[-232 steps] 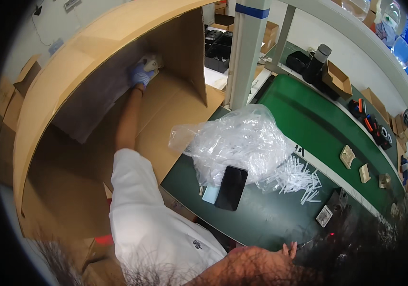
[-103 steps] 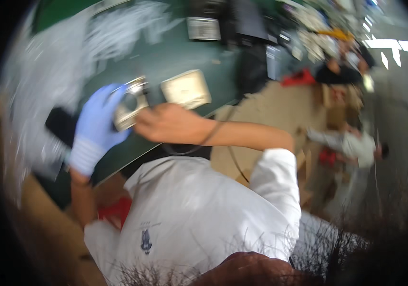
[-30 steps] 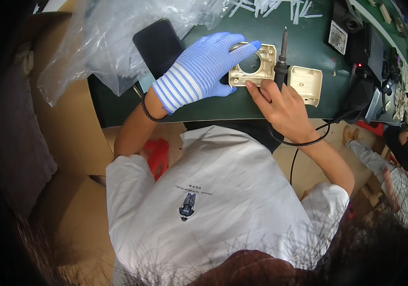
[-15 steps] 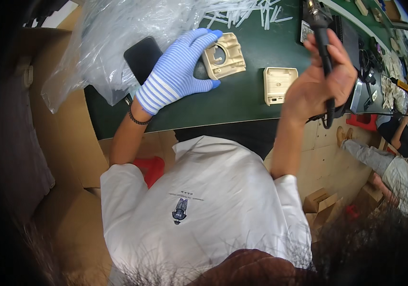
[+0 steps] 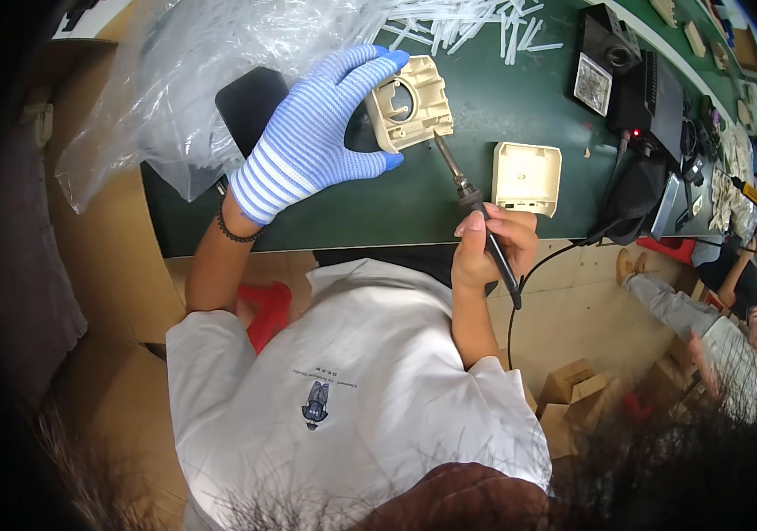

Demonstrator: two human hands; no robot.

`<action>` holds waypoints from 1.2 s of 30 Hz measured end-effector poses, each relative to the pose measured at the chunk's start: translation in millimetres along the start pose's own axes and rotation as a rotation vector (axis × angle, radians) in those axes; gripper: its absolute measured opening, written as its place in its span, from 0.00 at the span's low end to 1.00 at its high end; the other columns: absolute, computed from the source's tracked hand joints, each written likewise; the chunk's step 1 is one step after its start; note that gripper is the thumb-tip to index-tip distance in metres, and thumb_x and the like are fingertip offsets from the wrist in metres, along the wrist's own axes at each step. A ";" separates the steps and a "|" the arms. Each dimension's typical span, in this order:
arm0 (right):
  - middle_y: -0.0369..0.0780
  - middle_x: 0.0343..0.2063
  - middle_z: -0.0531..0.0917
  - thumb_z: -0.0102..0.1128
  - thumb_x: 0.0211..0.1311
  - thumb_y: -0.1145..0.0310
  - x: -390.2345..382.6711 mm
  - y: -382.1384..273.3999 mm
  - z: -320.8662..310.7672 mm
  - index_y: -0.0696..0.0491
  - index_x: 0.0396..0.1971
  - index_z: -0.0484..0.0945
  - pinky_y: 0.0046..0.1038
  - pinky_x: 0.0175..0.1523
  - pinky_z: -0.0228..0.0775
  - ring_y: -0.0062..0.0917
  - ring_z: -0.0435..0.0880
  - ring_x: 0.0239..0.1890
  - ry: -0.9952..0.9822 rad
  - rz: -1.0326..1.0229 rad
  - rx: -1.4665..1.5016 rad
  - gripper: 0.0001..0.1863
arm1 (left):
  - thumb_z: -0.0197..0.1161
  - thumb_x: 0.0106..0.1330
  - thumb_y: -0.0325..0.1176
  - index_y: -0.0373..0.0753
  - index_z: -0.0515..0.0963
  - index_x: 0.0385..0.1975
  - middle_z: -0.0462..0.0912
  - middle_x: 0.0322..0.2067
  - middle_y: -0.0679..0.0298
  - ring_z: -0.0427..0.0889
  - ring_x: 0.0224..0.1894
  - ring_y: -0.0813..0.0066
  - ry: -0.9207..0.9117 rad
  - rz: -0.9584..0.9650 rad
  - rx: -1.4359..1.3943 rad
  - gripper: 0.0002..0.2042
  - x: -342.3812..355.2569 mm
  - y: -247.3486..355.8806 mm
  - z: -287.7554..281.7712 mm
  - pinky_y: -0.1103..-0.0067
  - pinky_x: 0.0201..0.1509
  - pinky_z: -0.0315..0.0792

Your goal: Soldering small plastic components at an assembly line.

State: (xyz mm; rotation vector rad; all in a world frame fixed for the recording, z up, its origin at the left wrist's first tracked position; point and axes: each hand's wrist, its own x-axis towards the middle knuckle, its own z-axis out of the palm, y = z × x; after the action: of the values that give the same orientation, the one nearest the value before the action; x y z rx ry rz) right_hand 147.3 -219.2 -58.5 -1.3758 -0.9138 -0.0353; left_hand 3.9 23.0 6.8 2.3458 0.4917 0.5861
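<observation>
The gloved left hand (image 5: 316, 133) is pinching a beige plastic housing (image 5: 409, 102) between thumb and spread fingers above the green bench (image 5: 378, 203). The bare right hand (image 5: 485, 248) is closing around a soldering iron (image 5: 471, 199), its tip apparently touching the housing's near edge. A second housing (image 5: 527, 177) is lying just right.

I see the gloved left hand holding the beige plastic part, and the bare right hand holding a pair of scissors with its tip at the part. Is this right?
Not quite. In the head view the right hand holds a soldering iron, not scissors; its tip is at the beige plastic part, which the gloved left hand holds.
</observation>
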 end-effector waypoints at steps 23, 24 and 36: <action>0.38 0.32 0.87 0.79 0.56 0.72 4.1 -13.7 1.4 0.49 0.31 0.84 0.20 0.30 0.73 0.19 0.83 0.28 0.125 0.012 -0.081 0.09 | 0.84 0.47 0.32 0.33 0.71 0.69 0.75 0.67 0.47 0.74 0.69 0.46 -0.030 0.072 0.098 0.45 -2.2 22.5 -2.5 0.61 0.74 0.69; 0.40 0.32 0.86 0.78 0.58 0.74 -0.8 -10.0 -1.0 0.52 0.33 0.82 0.22 0.31 0.76 0.21 0.84 0.28 0.170 0.057 -0.094 0.10 | 0.85 0.46 0.34 0.34 0.73 0.68 0.75 0.66 0.47 0.75 0.68 0.47 -0.054 0.111 0.070 0.44 8.5 19.1 -1.6 0.62 0.73 0.70; 0.43 0.36 0.75 0.72 0.65 0.74 -10.1 1.1 -1.0 0.56 0.37 0.71 0.21 0.19 0.75 0.19 0.74 0.17 -0.009 -0.013 0.042 0.14 | 0.87 0.47 0.39 0.37 0.72 0.70 0.76 0.66 0.51 0.75 0.69 0.50 -0.056 0.036 0.032 0.47 -9.3 7.3 -6.8 0.63 0.75 0.70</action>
State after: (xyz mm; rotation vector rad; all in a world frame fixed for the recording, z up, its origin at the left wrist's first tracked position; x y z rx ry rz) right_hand 141.7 -224.6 -65.0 -1.3322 -0.9264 -0.0195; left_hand -6.0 16.8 13.8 2.3992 0.4371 0.5315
